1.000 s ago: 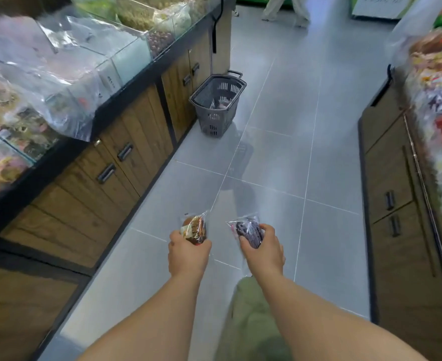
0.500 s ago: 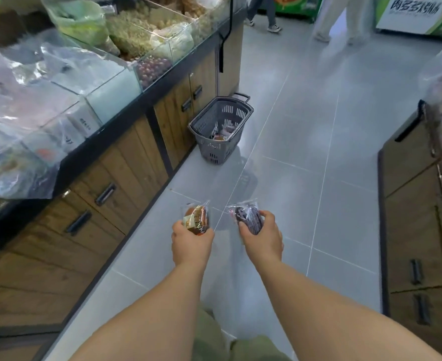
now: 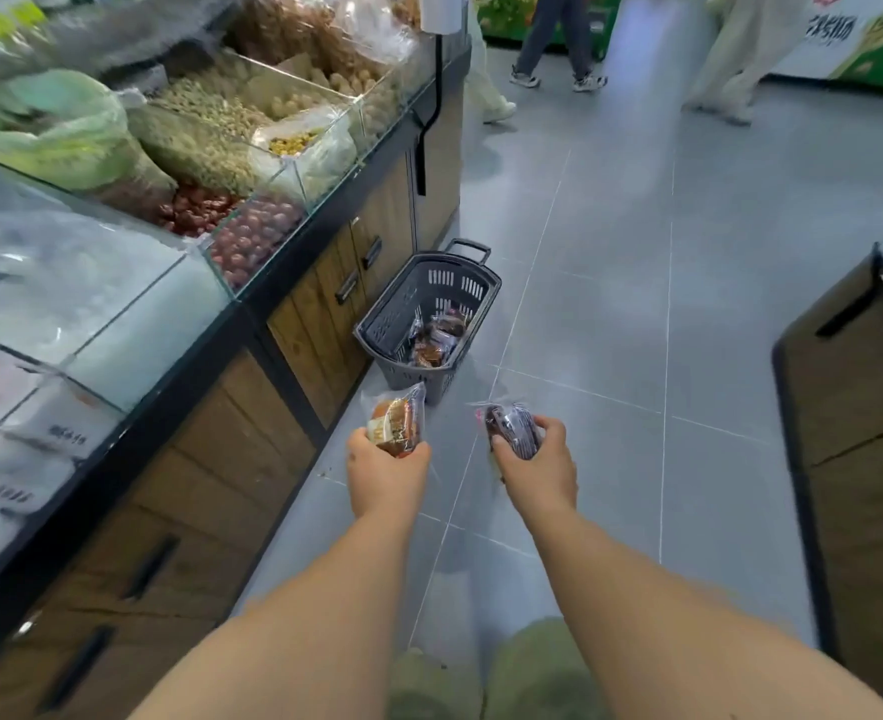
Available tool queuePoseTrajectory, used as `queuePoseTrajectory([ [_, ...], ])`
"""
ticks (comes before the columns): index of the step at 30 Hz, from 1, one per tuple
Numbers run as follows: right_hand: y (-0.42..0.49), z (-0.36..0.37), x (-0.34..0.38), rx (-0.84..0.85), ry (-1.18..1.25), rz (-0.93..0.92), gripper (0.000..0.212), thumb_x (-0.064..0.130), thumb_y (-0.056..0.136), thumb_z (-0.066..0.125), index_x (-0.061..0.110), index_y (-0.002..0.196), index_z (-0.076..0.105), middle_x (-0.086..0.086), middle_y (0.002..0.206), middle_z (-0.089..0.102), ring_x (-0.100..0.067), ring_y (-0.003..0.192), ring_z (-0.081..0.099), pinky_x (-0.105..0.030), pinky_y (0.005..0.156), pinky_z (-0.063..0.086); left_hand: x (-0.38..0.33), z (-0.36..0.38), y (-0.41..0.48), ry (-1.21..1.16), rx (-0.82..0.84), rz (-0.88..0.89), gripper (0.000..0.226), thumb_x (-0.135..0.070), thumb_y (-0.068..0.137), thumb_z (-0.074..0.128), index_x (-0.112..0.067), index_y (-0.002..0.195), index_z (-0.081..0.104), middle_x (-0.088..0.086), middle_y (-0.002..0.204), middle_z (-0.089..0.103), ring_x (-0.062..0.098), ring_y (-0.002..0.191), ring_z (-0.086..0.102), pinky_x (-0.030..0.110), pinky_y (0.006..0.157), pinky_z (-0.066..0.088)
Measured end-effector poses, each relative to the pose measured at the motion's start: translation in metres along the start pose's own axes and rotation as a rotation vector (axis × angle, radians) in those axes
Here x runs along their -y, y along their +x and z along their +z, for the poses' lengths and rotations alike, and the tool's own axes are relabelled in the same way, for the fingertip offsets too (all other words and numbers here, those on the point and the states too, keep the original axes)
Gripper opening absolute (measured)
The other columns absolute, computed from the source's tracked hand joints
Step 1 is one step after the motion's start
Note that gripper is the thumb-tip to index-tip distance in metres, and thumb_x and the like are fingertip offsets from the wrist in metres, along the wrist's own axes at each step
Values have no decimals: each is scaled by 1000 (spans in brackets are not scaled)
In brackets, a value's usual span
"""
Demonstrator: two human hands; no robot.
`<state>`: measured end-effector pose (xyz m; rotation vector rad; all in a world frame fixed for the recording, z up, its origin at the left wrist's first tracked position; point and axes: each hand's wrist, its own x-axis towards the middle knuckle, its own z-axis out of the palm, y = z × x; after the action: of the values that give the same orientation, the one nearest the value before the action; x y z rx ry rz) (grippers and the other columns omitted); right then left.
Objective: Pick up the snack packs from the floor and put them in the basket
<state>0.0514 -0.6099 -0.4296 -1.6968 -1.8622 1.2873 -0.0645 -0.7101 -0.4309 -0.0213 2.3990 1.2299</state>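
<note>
My left hand (image 3: 384, 472) grips an orange-brown snack pack (image 3: 396, 423) in clear wrap, held upright. My right hand (image 3: 538, 467) grips a dark purple snack pack (image 3: 512, 429). Both hands are held out in front of me, side by side, a short way before the grey plastic basket (image 3: 395, 319). The basket stands on the grey tiled floor against the wooden counter, with several snack packs (image 3: 436, 337) lying inside it.
A wood-fronted counter (image 3: 252, 423) with glass bins of nuts and dried fruit runs along the left. Another wooden cabinet (image 3: 855, 407) stands at the right. People's legs (image 3: 558, 39) move at the far end of the aisle. Open tiled floor lies between.
I have walked forward along the aisle: the basket is much closer and larger in view. Both hands keep hold of their packs in the same pose.
</note>
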Motion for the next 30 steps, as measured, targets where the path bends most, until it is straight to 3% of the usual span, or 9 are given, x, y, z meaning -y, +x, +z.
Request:
queuePoseTrajectory([
  [4, 66, 13, 32, 19, -31, 4, 52, 46, 80, 65, 30, 125, 43, 1, 124, 59, -27, 115, 51, -45, 99, 41, -36, 27, 48, 30, -7, -27, 66, -32, 72, 75, -18, 125, 37, 9, 114, 55, 30, 98, 60, 45, 85, 54],
  [17, 323, 13, 125, 173, -277, -110, 55, 45, 85, 63, 28, 131, 41, -1, 129, 56, -28, 121, 43, -43, 102, 37, -166, 178, 179, -125, -126, -229, 55, -33, 76, 74, -20, 117, 40, 8, 112, 57, 27, 92, 59, 40, 81, 53],
  [21, 374, 38, 153, 244, -300, -113, 54, 45, 85, 62, 28, 131, 40, -2, 127, 57, -27, 123, 37, -46, 104, 35, -187, 196, 216, -97, -168, -287, 63, -35, 79, 72, -17, 129, 36, 9, 120, 56, 31, 102, 58, 34, 81, 47],
  [30, 458, 123, 208, 375, -365, -134, 50, 42, 86, 63, 29, 129, 42, -2, 123, 56, -28, 123, 42, -47, 106, 31, -202, 221, 334, -167, -220, -402, 58, -35, 81, 72, -12, 124, 40, 11, 117, 59, 32, 99, 60, 39, 85, 50],
])
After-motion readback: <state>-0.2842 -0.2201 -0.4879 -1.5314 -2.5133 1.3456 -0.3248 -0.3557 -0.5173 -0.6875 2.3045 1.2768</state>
